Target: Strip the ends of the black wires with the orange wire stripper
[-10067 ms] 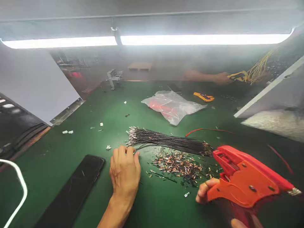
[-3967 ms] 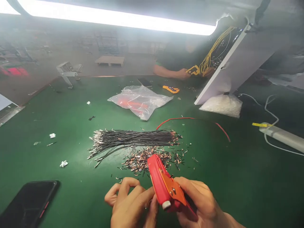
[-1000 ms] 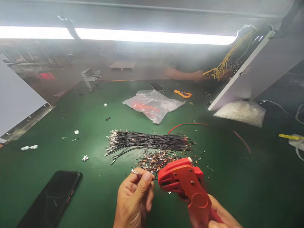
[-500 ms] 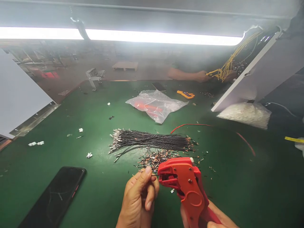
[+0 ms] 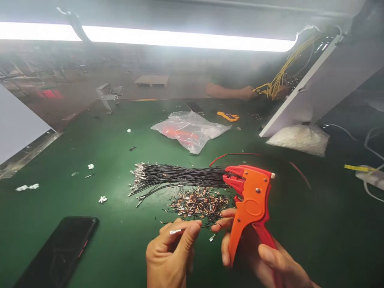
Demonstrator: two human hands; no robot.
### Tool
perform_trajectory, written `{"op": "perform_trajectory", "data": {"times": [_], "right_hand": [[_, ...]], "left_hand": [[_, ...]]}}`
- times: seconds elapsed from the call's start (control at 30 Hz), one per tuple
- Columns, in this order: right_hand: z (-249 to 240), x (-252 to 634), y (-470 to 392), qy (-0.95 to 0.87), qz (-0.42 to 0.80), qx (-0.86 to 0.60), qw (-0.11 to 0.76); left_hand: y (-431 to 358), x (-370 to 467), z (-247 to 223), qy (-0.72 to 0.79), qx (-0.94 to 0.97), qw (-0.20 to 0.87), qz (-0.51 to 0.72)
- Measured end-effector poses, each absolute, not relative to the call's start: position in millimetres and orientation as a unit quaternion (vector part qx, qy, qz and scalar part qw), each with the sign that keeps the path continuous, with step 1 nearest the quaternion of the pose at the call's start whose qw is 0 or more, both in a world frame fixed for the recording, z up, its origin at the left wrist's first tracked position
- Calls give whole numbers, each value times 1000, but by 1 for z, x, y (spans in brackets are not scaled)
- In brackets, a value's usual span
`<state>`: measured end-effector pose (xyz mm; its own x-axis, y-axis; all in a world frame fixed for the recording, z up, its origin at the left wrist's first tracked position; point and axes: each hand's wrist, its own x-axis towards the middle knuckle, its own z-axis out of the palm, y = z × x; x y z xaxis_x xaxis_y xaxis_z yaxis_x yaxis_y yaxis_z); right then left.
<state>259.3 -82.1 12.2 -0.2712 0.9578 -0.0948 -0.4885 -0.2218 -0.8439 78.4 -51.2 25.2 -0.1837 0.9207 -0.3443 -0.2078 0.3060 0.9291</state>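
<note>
Between thumb and fingers, my left hand (image 5: 175,254) pinches a short black wire (image 5: 207,226) with a silvery terminal (image 5: 175,231) at its left end. My right hand (image 5: 270,260) is wrapped round the handles of red and orange wire strippers (image 5: 250,204). The strippers' jaws point left, over the right end of a bundle of black wires (image 5: 180,174), and the held wire is apart from them. One right fingertip is close to the wire's free end; whether they touch I cannot tell. Below the bundle lies a pile of copper and black wire scraps (image 5: 199,202).
A black phone (image 5: 57,252) lies at left front. Behind the bundle are a clear plastic bag (image 5: 192,130) with something red inside and a yellow tool (image 5: 228,116). A bag of white pieces (image 5: 300,140) stands at right. Across the table, another person's hands (image 5: 247,93) hold yellow wires.
The wire strippers have moved up and right, away from the wire, and turned. My left hand has turned, so the terminal end shows. The camera view has shifted slightly.
</note>
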Motion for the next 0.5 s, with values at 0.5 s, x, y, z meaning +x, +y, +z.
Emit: {"op": "perform_trajectory", "data": {"times": [0.5], "right_hand": [[10, 267, -85, -360, 741, -313, 473]], "left_hand": [[-54, 84, 21, 596, 384, 512, 485]]}}
